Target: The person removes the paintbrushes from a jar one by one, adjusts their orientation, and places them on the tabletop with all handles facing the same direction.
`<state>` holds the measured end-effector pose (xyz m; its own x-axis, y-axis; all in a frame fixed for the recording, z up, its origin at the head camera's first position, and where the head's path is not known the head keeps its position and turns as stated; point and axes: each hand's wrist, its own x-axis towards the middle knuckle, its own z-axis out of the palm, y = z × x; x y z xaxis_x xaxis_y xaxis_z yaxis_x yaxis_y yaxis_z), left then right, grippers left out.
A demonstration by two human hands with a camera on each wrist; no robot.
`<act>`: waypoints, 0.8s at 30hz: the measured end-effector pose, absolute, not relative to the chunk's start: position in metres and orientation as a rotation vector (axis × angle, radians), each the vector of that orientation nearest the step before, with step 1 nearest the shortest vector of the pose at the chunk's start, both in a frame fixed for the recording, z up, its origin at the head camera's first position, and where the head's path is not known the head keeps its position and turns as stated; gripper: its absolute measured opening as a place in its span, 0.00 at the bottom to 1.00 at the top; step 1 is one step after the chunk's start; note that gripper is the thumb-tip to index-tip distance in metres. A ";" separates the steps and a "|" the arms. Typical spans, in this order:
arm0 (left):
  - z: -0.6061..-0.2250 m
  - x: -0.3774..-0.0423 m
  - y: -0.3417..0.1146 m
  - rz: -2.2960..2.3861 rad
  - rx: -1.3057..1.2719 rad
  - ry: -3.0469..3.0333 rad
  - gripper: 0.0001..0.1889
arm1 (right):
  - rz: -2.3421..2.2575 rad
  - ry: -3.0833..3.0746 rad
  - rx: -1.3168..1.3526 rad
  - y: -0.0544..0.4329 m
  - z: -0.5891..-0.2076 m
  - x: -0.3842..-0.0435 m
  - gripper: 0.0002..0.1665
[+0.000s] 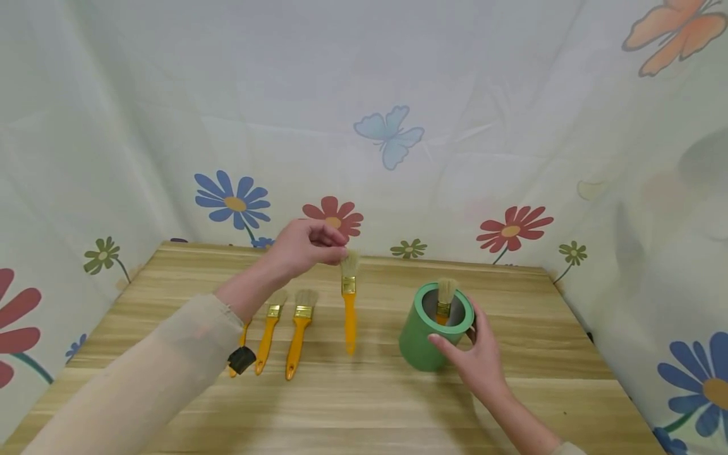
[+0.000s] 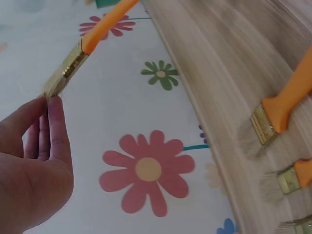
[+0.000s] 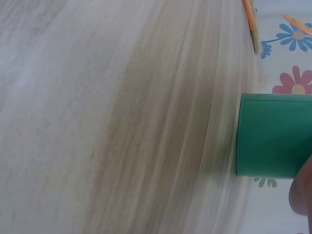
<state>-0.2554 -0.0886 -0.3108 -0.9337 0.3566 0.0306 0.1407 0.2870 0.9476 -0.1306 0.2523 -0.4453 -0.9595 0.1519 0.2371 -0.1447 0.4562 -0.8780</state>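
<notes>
My left hand [image 1: 307, 249] pinches a paintbrush [image 1: 349, 316] by its bristle tips. The brush hangs upright over the table, its orange handle pointing down; the left wrist view shows thumb and fingertips of the left hand [image 2: 46, 165] on the bristles of this paintbrush [image 2: 100, 31]. My right hand [image 1: 480, 360] grips the right side of a green can [image 1: 421, 344], thumb at the front, other fingers mostly hidden behind. Inside the can stands another paintbrush [image 1: 446, 292], bristles up. In the right wrist view only part of the right hand [image 3: 303, 187] shows against the green can [image 3: 273, 134].
To the left, a wide paintbrush [image 1: 298, 338] and a narrower paintbrush [image 1: 267, 341] lie on the wooden table [image 1: 352, 411], bristles away from me. A further paintbrush [image 1: 244, 335] is partly hidden by my left wrist. A flowered cloth [image 1: 273, 126] hangs behind the table.
</notes>
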 end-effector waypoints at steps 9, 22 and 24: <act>-0.352 -0.272 -0.105 1.625 0.396 2.293 0.13 | 1.512 -2.432 -0.020 0.252 -0.446 -0.130 0.58; -0.398 -0.290 -0.109 1.656 0.275 2.204 0.13 | 1.524 -2.422 -0.030 0.251 -0.447 -0.132 0.59; -0.403 -0.292 -0.109 1.648 0.281 2.210 0.13 | 1.522 -2.425 -0.035 0.251 -0.446 -0.132 0.59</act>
<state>-0.2915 -0.1088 -0.4025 -0.9121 0.3719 -0.1724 -0.0590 0.2970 0.9531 -0.1319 0.2510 -0.4464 -0.9611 0.1667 0.2201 -0.1258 0.4454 -0.8864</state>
